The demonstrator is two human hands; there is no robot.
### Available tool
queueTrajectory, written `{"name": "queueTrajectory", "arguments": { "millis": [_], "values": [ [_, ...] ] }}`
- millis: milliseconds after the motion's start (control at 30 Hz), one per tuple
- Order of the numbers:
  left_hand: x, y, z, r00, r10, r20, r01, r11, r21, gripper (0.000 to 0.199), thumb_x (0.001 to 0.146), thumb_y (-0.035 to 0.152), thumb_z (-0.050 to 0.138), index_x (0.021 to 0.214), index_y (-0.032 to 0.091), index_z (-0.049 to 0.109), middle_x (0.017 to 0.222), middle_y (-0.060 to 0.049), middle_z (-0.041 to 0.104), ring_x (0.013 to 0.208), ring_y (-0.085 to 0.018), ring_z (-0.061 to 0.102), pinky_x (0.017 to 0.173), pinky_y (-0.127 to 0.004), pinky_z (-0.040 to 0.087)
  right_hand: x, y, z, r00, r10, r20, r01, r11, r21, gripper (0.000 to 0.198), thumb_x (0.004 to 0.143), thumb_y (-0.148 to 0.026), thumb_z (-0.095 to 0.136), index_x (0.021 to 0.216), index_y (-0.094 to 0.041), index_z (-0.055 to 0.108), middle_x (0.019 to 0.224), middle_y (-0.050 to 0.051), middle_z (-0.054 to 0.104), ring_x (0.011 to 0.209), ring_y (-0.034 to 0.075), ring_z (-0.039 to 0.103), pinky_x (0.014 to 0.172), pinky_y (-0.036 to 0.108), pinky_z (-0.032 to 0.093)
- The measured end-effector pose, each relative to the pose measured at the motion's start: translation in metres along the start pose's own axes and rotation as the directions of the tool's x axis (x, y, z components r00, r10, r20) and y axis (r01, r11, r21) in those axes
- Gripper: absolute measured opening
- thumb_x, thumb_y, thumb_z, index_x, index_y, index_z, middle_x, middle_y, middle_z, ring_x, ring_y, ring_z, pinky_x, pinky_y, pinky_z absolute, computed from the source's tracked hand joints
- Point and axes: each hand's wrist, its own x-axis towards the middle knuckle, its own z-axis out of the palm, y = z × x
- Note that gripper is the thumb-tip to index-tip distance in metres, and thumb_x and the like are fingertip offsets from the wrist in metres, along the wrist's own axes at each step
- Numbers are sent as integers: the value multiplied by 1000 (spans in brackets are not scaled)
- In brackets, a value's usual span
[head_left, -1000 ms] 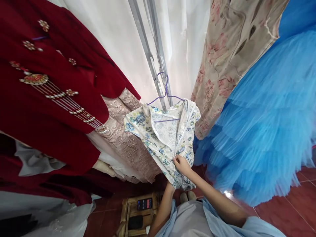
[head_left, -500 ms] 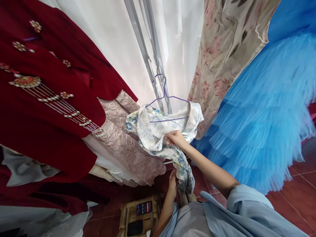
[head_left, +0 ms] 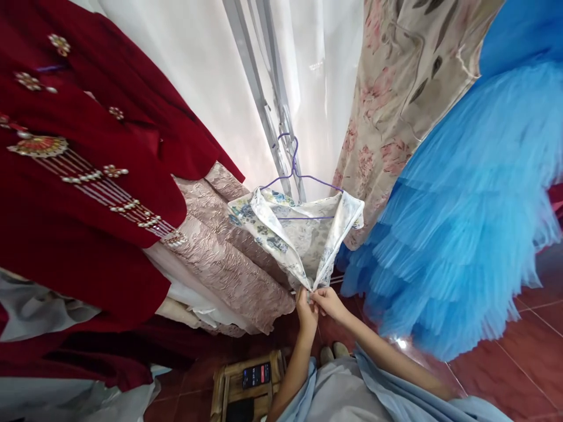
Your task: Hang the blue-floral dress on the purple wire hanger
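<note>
A floral garment, perhaps a blouse (head_left: pixel 272 237), white with blue and yellow flowers, hangs from a purple wire hanger (head_left: pixel 294 170) in front of me. Its open front runs down in a V to my two hands. My left hand (head_left: pixel 307 308) is closed on the garment's front edge at the point of the V. Right beside it, my right hand (head_left: pixel 329 302) pinches the other front edge. The fingertips of both hands nearly meet there. Small details between the fingers, such as any button, are too fine to make out.
A dark red velvet dress (head_left: pixel 101 176) with beaded brooches and a pink textured dress (head_left: pixel 229 258) hang at left. To the right are a beige floral dress (head_left: pixel 373 129) and a blue tulle gown (head_left: pixel 461 205). A wooden stool (head_left: pixel 220 387) below holds a phone (head_left: pixel 256 375).
My right hand has come down from the garment's neckline to the lower front. My left hand has risen to meet it. The bunched front now hangs straighter, its two edges drawn together.
</note>
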Motion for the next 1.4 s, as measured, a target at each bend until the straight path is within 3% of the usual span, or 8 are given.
{"name": "queueTrajectory", "arguments": {
  "millis": [133, 333, 600, 767, 1000, 1167, 1333, 1400],
  "values": [
    [-4, -10, 13, 999, -22, 37, 21, 999, 32, 3, 77, 21, 58, 77, 21, 61, 79, -8, 64, 81, -25, 64, 80, -37, 52, -1, 5, -7, 997, -19, -71, 21, 1000, 23, 41, 76, -52, 65, 57, -16, 61, 41, 1, 59, 29, 6, 34, 35, 21, 21],
    [-1, -12, 11, 996, 79, 44, -82, 995, 53, 11, 83, 25, 54, 80, 20, 64, 80, -12, 68, 78, -27, 66, 77, -39, 50, 6, -23, -4, 986, -29, -166, 47, 993, 104, 35, 76, -45, 63, 57, -15, 63, 42, 3, 61, 30, 7, 35, 35, 22, 24],
    [-6, 14, 10, 969, 243, 52, -249, 942, 223, 37, 95, 39, 52, 64, 19, 53, 64, -4, 59, 67, -19, 58, 68, -30, 44, 38, -181, -6, 891, -325, -318, 395, 900, 186, 27, 75, -38, 65, 58, -17, 63, 47, 2, 62, 34, 8, 37, 36, 23, 26],
    [9, 52, 17, 953, 297, 68, -304, 933, 191, 39, 97, 40, 50, 64, 19, 51, 66, -4, 59, 69, -18, 57, 69, -28, 42, 49, -263, -7, 867, -320, -381, 445, 842, 305, 21, 77, -27, 60, 59, -17, 60, 49, 1, 62, 35, 7, 38, 36, 21, 25],
    [2, 44, 11, 967, 205, 152, -227, 963, 147, 38, 96, 42, 51, 66, 19, 51, 64, -2, 56, 64, -17, 53, 64, -27, 38, 39, -236, -46, 853, -311, -419, 441, 859, 260, 29, 80, -39, 66, 63, -17, 61, 47, 1, 59, 35, 9, 43, 36, 21, 28],
    [-18, 22, 4, 973, 143, 182, -170, 975, 144, 37, 96, 40, 49, 66, 19, 47, 64, -1, 53, 63, -15, 49, 63, -26, 38, 31, -218, -93, 608, -467, -642, 556, 827, -76, 41, 76, -54, 72, 62, -18, 59, 52, 1, 62, 42, 12, 52, 43, 24, 40],
    [-13, 39, 4, 935, 203, 292, -257, 953, 161, 36, 95, 36, 49, 64, 19, 45, 66, -2, 55, 68, -16, 52, 66, -26, 37, 46, -258, -123, 497, -464, -733, 640, 766, -51, 22, 72, -33, 74, 67, -18, 58, 53, -3, 57, 49, 14, 54, 51, 26, 47],
    [-12, 46, 8, 923, 219, 317, -279, 947, 158, 35, 95, 35, 50, 65, 18, 47, 69, -3, 58, 70, -17, 55, 67, -26, 38, 54, -281, -123, 394, -502, -770, 688, 717, -116, 13, 71, -25, 70, 74, -18, 60, 62, -1, 62, 57, 14, 57, 58, 27, 50]
  ]
}}
